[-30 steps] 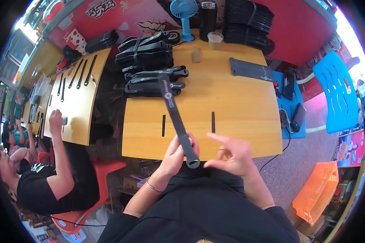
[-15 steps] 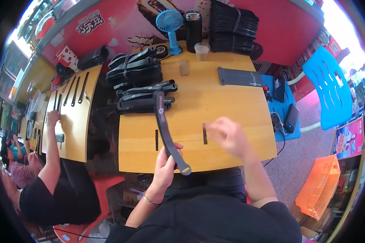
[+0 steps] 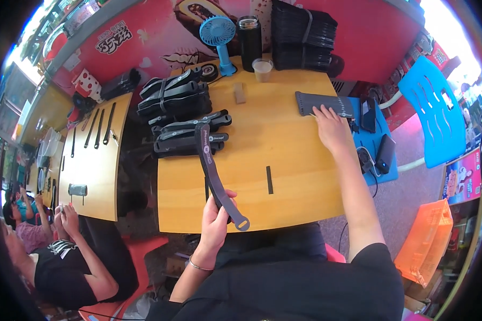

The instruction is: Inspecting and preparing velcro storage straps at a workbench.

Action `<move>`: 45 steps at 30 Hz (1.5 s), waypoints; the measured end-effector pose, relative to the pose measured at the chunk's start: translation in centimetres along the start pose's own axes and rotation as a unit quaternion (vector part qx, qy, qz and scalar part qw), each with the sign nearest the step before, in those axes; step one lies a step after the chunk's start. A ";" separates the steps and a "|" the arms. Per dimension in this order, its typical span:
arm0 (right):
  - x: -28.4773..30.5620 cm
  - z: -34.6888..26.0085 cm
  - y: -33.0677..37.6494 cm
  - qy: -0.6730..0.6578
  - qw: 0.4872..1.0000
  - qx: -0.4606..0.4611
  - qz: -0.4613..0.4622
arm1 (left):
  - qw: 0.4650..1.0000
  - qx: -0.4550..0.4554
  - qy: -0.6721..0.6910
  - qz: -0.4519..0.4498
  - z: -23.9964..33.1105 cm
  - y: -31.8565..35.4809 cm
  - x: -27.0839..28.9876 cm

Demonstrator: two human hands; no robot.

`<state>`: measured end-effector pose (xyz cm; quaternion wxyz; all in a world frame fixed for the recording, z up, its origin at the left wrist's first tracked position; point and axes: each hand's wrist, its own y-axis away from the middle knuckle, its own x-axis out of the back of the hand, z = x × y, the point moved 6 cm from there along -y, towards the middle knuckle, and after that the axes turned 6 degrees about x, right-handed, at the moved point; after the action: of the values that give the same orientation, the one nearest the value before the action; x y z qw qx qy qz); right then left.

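The person is wearing a black top (image 3: pixel 305 286), its plain cloth filling the bottom centre of the frame; the short right sleeve (image 3: pixel 373 259), also black, is showing at lower right, leaving the forearm bare; dark trousers (image 3: pixel 270 247) are appearing just above the top at lower centre; a thin, rounded, silver-coloured bangle (image 3: pixel 201 266) is circling the wrist below the left hand (image 3: pixel 214 224), left of centre.
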<state>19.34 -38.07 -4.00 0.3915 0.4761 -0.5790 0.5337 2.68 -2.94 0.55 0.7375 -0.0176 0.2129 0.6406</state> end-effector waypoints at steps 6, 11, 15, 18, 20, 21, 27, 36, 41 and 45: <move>2.2 1.2 1.5 0.021 0.998 0.037 0.037 | 0.997 0.034 0.057 -0.024 -1.0 -1.0 -1.9; 8.9 -7.4 4.9 -0.410 0.907 0.045 0.088 | 0.992 0.079 0.103 -0.004 -1.1 -1.2 -3.3; 15.5 -18.9 10.6 -0.443 0.834 0.314 0.104 | 0.984 0.099 0.146 -0.004 -1.2 -1.4 -4.3; 14.6 -20.5 12.0 -0.425 0.838 0.328 0.102 | 0.990 0.095 0.107 -0.003 -0.8 -1.1 -5.0; 14.3 -20.1 12.1 -0.425 0.833 0.337 0.111 | 0.991 0.086 0.054 -0.092 -0.9 -0.7 -5.3; 13.9 -19.2 11.7 -0.481 0.828 0.281 0.063 | 0.985 0.098 0.009 -0.141 -0.9 -0.6 -5.0; 17.4 -11.5 10.4 -0.681 0.702 0.129 0.162 | 0.933 0.124 -0.229 -0.247 1.0 2.1 0.1; 18.7 -4.4 4.0 -0.437 0.834 0.068 0.330 | 0.958 0.182 0.067 -0.209 1.0 3.0 5.4; 9.5 -8.5 2.9 -0.319 0.917 0.178 0.160 | 0.949 0.084 0.250 -0.175 2.1 1.0 2.0; 4.3 -8.8 5.0 -0.249 0.959 0.138 0.017 | 0.948 0.080 0.273 -0.146 1.2 0.6 1.0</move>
<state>12.93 -30.05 -0.02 0.1569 0.6330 -0.5871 0.4796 2.57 -1.55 1.43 0.7354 -0.1634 0.4519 0.4778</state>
